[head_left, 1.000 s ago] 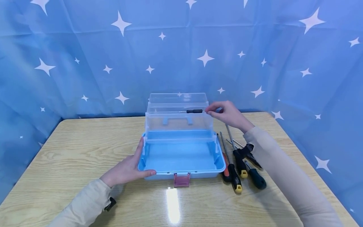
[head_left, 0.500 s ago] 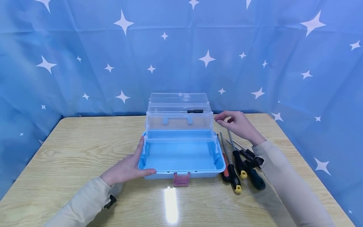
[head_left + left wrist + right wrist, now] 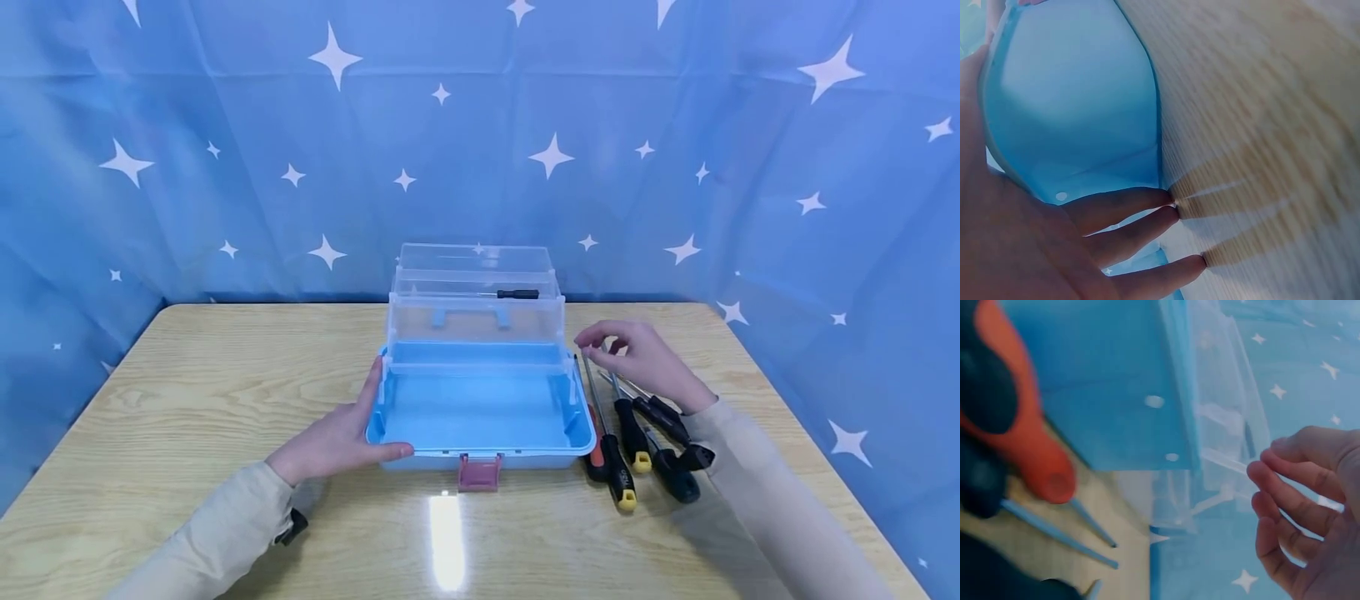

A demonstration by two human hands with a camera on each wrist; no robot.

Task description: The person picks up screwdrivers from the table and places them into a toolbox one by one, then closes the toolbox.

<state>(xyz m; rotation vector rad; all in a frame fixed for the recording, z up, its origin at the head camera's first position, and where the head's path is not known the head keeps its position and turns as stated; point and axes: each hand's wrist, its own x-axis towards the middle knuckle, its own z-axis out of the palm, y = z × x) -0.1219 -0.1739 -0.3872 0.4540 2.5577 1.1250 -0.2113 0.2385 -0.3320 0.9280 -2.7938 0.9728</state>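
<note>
A light blue toolbox (image 3: 480,459) stands with its transparent trays raised at the back. A small black-handled screwdriver (image 3: 517,294) lies in an upper tray. My left hand (image 3: 337,443) rests against the box's left front corner, thumb along the front rim. In the left wrist view its fingers (image 3: 1129,240) extend straight down the box's side to the table. My right hand (image 3: 637,358) is above the shafts of several screwdrivers, fingers loosely bent. The right wrist view shows nothing between its fingertips (image 3: 1263,478). Among these tools is a yellow-ended black screwdriver (image 3: 617,475).
Right of the box also lie a red-and-black screwdriver (image 3: 596,458), a dark green-handled one (image 3: 677,477) and a black-handled tool (image 3: 663,417). A pink latch (image 3: 479,473) hangs at the box's front. Behind the wooden table (image 3: 225,375) hangs a blue star-patterned curtain (image 3: 480,125).
My right hand has moved away from the raised trays, rightward and down over the screwdrivers. The small screwdriver stays in the upper tray. My left hand has stayed at the box corner.
</note>
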